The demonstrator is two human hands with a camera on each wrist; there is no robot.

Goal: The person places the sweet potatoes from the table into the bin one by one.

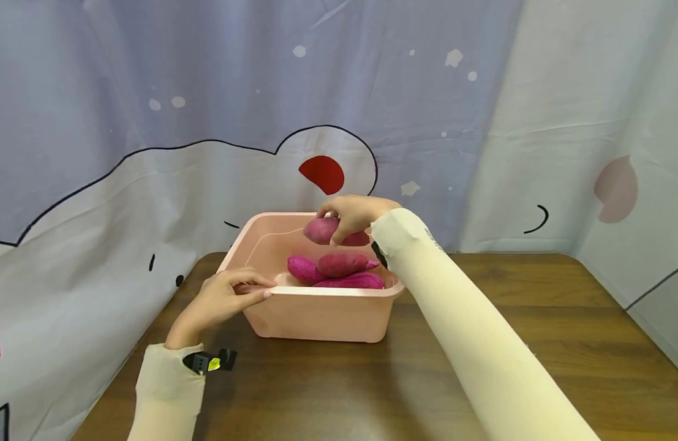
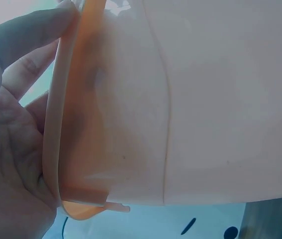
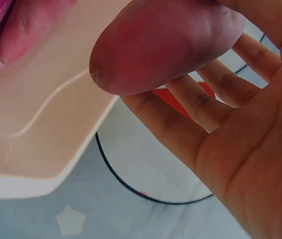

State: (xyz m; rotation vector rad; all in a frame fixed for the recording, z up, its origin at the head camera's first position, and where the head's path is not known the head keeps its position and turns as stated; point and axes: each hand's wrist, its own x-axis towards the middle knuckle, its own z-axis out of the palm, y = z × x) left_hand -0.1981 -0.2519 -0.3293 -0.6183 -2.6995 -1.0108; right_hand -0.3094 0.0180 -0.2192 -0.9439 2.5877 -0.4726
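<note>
A pink plastic basin (image 1: 316, 316) stands on the table. My left hand (image 1: 220, 298) grips its rim at the near left corner, and in the left wrist view the thumb (image 2: 31, 32) and fingers lie against the rim. Over the basin, my right hand (image 1: 356, 214) holds a reddish-purple sweet potato (image 1: 320, 231) between thumb and fingers. The right wrist view shows this sweet potato (image 3: 155, 47) smooth and plump, its blunt end pointing left. Below it, a red sweet potato (image 1: 341, 265) lies across brighter magenta ones (image 1: 352, 281) on the basin's right side.
The brown wooden table (image 1: 327, 392) extends in front of the basin and to its right. A patterned curtain (image 1: 250, 86) hangs behind and along both sides. Pale sleeves cover both forearms, and a small black device (image 1: 209, 361) is strapped at the left wrist.
</note>
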